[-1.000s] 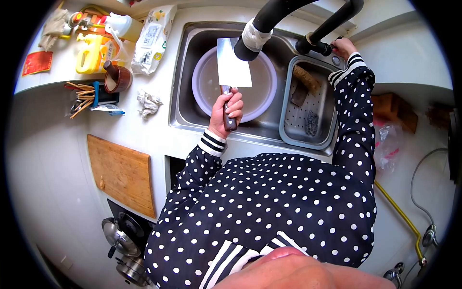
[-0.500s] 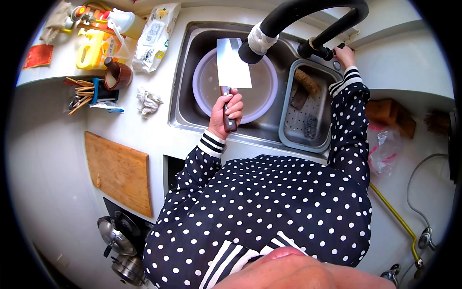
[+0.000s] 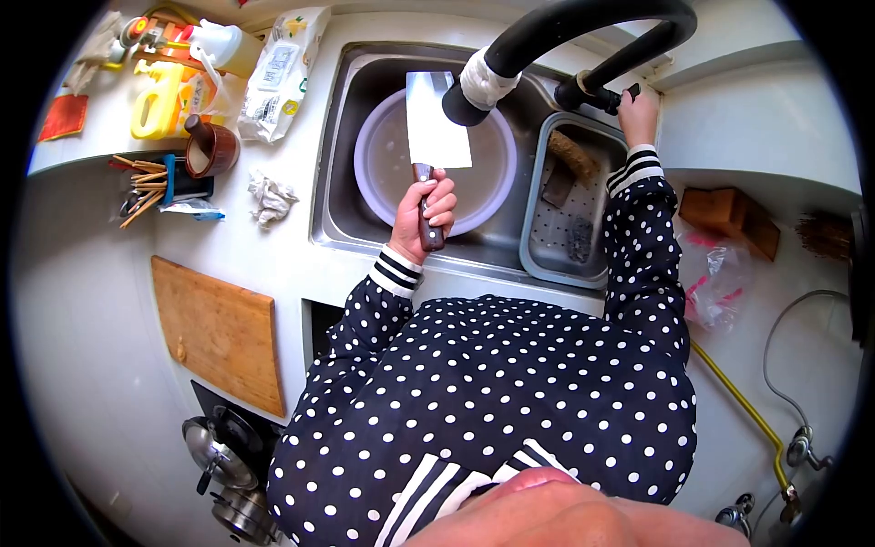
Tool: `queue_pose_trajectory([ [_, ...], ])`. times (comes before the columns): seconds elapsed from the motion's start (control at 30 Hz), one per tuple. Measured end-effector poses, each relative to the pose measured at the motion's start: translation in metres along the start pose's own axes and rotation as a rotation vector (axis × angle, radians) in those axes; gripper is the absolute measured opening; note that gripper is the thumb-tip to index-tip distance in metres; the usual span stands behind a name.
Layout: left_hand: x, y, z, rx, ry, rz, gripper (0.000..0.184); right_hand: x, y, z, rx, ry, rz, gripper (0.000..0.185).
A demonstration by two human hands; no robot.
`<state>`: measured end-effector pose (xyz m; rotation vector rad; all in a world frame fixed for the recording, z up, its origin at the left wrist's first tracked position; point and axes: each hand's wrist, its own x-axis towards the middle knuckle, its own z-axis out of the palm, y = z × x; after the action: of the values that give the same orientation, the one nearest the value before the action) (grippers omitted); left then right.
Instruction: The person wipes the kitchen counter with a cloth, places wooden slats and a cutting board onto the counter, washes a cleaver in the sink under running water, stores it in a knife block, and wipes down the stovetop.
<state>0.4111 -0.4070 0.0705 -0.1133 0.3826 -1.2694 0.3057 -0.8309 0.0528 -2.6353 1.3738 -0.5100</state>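
My left hand [image 3: 424,214] is wrapped round the dark wooden handle of a cleaver [image 3: 437,123]. Its broad, shiny blade points away from me, over a pale purple basin [image 3: 362,164] of cloudy water in the sink. The mouth of the black faucet [image 3: 583,27] hangs beside the blade's upper right edge, with white wrapping near its end. No stream of water shows. At the faucet's base on the right, my right hand [image 3: 640,117] is closed on the small black faucet handle [image 3: 633,92]; some of its fingers are hidden.
A grey draining basket [image 3: 547,246] holds a brown brush-like piece, a dark block and a scouring pad. Left of the sink [image 3: 328,182] lie a crumpled cloth [image 3: 271,199], a wipes pack [image 3: 283,73] and a cutting board [image 3: 219,333]. A wooden block [image 3: 729,219] stands right.
My right wrist has swung left and a little toward me, with the hand still at the faucet handle. The whole view has shifted slightly; the cleaver stays over the basin.
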Motion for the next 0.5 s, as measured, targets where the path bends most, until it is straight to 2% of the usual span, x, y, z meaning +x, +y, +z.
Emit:
queue_pose_trajectory([
  [0.13, 0.004, 0.000, 0.003, -0.005, -0.020, -0.011, 0.011, -0.004, 0.001, -0.002, 0.033, 0.059, -0.032, 0.032],
  [0.23, 0.007, 0.001, 0.004, -0.007, -0.026, -0.008, 0.011, -0.004, 0.001, -0.009, 0.215, -0.096, 0.147, 0.028],
  [0.33, 0.007, 0.001, 0.003, -0.020, -0.023, -0.004, 0.010, -0.006, 0.008, -0.004, 0.532, -0.117, 0.309, 0.027],
  [0.5, 0.008, 0.000, 0.004, -0.035, -0.005, 0.001, 0.010, -0.006, 0.013, -0.006, 0.661, -0.174, 0.330, 0.023],
])
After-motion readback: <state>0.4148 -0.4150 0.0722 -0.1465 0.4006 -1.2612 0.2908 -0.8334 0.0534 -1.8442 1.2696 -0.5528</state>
